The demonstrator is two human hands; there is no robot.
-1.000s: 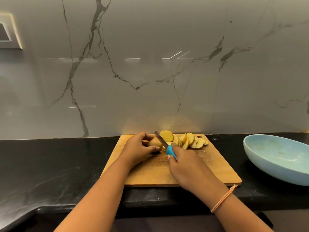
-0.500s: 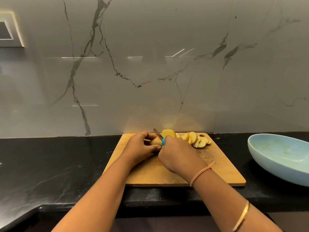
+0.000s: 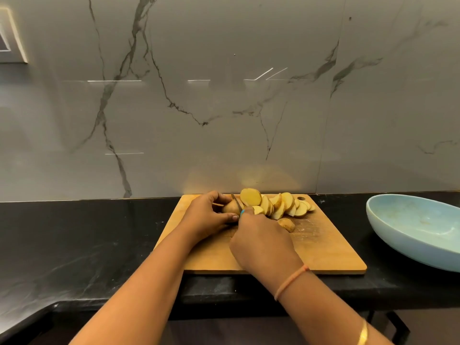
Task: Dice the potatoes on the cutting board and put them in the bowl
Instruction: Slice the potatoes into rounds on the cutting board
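Observation:
A wooden cutting board lies on the black counter. My left hand grips the uncut end of a potato at the board's far edge. My right hand holds a knife with a blue handle; its blade stands in the potato. Several round potato slices lean in a row to the right of the blade. A small end piece lies apart on the board. The light blue bowl sits to the right, with no potato in it.
A grey marble backsplash rises right behind the board. The black countertop stretches left of the board and its front edge runs just below it. A white frame hangs at the upper left.
My right hand pushed the knife forward over the potato, then drew back a little. One more slice leans against the row. The left hand stayed on the potato.

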